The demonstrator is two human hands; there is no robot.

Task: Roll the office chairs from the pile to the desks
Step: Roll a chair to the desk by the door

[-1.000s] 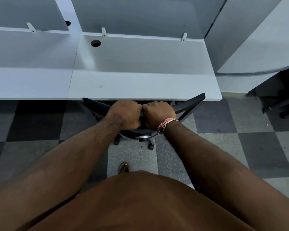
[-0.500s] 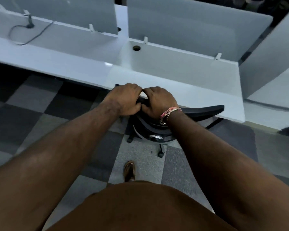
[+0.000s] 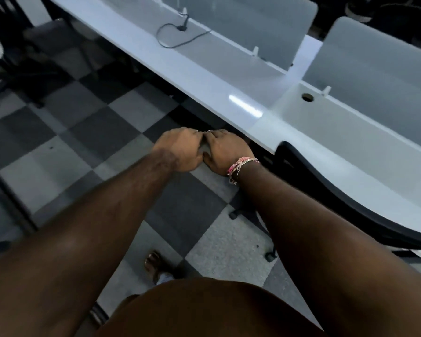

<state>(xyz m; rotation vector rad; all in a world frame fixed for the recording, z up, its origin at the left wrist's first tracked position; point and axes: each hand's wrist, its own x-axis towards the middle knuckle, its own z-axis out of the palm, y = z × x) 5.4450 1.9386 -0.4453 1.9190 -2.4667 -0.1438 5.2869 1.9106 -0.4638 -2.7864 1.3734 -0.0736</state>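
A black office chair (image 3: 331, 195) stands at the right, its curved backrest edge against the front of the long white desk (image 3: 204, 76). Two of its casters (image 3: 270, 257) show on the floor below my right forearm. My left hand (image 3: 180, 149) and my right hand (image 3: 226, 152) hover side by side over the checkered floor, left of the chair and apart from it. Both hold nothing, with fingers loosely bent. A thread bracelet sits on my right wrist.
Grey partition panels (image 3: 253, 25) line the back of the desk, and a black cable (image 3: 175, 37) lies on it. More dark chairs (image 3: 46, 45) stand at the upper left. My sandalled foot (image 3: 156, 263) is on the carpet tiles. A dark rail (image 3: 10, 190) crosses the left.
Both hands have come off the chair's backrest. The view has swung left, so the chair now sits at the right and my hands hang over bare floor.
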